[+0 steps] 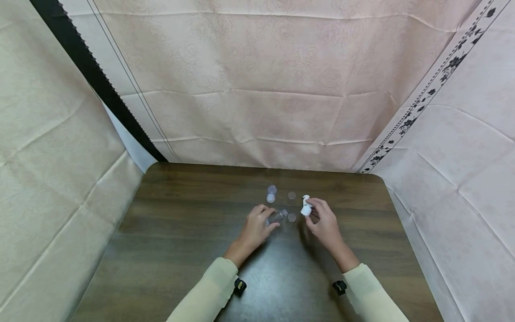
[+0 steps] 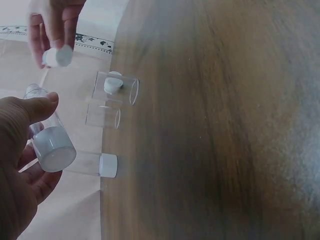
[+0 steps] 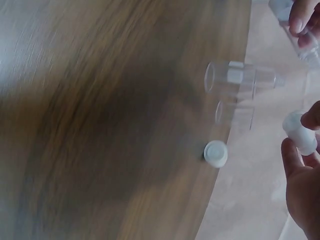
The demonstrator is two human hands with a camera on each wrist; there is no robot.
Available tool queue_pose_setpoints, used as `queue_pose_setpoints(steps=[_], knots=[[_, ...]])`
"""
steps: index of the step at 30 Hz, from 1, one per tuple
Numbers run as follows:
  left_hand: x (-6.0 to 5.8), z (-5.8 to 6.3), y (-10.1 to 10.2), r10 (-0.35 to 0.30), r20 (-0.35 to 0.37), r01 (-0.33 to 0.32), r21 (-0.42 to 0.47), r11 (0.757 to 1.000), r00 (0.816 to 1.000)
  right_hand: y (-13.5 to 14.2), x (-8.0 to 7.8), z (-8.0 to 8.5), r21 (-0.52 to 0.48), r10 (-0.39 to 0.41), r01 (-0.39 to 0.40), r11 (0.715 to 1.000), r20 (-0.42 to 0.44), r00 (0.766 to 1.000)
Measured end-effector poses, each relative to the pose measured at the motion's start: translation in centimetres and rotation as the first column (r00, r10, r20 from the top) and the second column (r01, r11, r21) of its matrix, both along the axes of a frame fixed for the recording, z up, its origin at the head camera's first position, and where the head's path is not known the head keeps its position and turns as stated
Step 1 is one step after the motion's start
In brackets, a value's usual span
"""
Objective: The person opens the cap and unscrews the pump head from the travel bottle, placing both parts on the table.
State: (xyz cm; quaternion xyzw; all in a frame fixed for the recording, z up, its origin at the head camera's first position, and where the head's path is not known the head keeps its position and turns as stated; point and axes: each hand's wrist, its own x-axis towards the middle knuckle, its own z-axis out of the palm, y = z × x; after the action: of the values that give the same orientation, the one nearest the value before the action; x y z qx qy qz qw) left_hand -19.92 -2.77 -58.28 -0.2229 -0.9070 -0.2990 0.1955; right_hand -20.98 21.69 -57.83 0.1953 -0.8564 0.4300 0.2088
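My left hand [image 1: 257, 226] grips a small clear bottle [image 1: 276, 217] with a white base, tilted so its neck points toward the right hand. In the left wrist view, the thumb lies along this bottle [image 2: 47, 130] and the fingers curl beneath it. A short distance to the right, my right hand [image 1: 325, 226] pinches a white cylindrical cap [image 3: 300, 135] between thumb and fingers. Bottle and cap are apart. Behind the cap, a second white piece [image 3: 216, 153], round with a raised centre, stands on the table.
Two clear open cylinders, one larger [image 2: 129, 92] and one smaller [image 2: 102, 116], stand on the wooden table [image 1: 181, 232] between the hands. Another clear bottle with a white base [image 1: 271, 197] stands behind the left hand. Pale cloth [image 1: 257, 116] hangs along the table's far edge.
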Motion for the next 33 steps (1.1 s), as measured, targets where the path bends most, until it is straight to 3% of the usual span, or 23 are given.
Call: queue_pose_setpoints(steps=[7,14,24,33], knots=[[-0.1,-0.1,-0.5,0.001,-0.004,-0.001,0.0,1.0,1.0,1.5,-0.5,-0.9,0.144,-0.017,0.01,0.99,0.045,0.999],[-0.2,-0.2,-0.8,0.023,-0.012,-0.023,0.003,1.0,1.0,2.3,-0.9,-1.6,0.294,-0.05,0.011,0.956,0.128,0.99],[-0.3,-0.5,-1.1,0.031,-0.009,-0.031,0.012,0.999,0.999,2.6,-1.6,-2.3,0.343,-0.091,-0.047,0.938,0.377,0.921],[-0.4,-0.5,-1.1,0.029,-0.029,-0.027,0.049,0.998,0.999,3.0,-1.8,-2.8,0.386,-0.098,-0.083,0.919,0.427,0.899]])
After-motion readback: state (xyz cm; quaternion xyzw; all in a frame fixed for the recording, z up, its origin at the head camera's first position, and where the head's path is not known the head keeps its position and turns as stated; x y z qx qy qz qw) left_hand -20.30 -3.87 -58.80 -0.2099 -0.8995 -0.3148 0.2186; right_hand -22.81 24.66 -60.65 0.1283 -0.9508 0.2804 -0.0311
